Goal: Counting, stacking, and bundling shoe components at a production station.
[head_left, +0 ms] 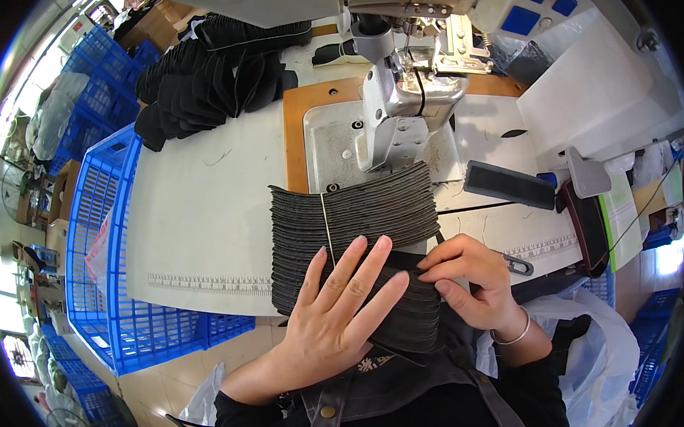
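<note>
A thick bundle of black fabric pieces lies at the table's front edge, its many layers fanned in ridges. A thin pale band runs across its left part. My left hand rests on the bundle, fingers spread and pointing away from me. Beside it my right hand, with a bangle on the wrist, pinches the right edge of a black fabric piece between thumb and fingers. The layers there part slightly, and the fingertips partly hide the pinched edge.
Just beyond the bundle stands a sewing machine on a metal plate. Stacked black pieces lie at the back left, above a blue crate. A dark flat bar and small scissors-like metal tool are at the right.
</note>
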A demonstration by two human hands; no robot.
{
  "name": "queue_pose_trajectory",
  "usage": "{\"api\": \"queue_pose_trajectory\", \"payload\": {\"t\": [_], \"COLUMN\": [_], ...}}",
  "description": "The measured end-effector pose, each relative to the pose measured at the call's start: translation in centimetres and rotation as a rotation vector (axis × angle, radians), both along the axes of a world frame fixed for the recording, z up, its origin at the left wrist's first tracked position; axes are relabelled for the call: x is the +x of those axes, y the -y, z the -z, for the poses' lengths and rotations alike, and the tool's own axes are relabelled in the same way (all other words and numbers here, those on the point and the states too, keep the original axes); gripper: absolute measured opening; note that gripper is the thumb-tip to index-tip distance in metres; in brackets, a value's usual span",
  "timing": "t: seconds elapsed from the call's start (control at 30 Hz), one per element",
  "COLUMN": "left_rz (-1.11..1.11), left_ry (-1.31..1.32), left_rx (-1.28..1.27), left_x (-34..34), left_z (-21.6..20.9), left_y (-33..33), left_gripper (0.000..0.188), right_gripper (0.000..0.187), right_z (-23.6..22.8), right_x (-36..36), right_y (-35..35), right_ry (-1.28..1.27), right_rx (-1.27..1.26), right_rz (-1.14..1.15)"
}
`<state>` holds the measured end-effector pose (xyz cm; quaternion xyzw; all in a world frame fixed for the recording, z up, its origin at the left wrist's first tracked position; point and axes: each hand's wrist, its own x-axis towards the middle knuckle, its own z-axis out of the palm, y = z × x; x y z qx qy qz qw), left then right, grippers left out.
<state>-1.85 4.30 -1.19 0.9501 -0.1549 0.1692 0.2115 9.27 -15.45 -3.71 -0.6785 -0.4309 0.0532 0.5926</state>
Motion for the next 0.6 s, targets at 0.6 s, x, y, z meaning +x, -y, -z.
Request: {"api": "queue_pose_trajectory", "payload": {"t": [0.6], "left_rz": [0.017], "left_ry": [-0.057], "left_rx": [0.131], "left_x": [0.7], "left_z": [-0.5], "left_y": [-0.5], "left_gripper": [0.052], "right_gripper": [0.048], "right_z": [0.1], "right_x": [0.5], "right_y": [-0.5], "right_ry": [0.796], "right_rx": [-0.221], "right_rz": [0.383]}}
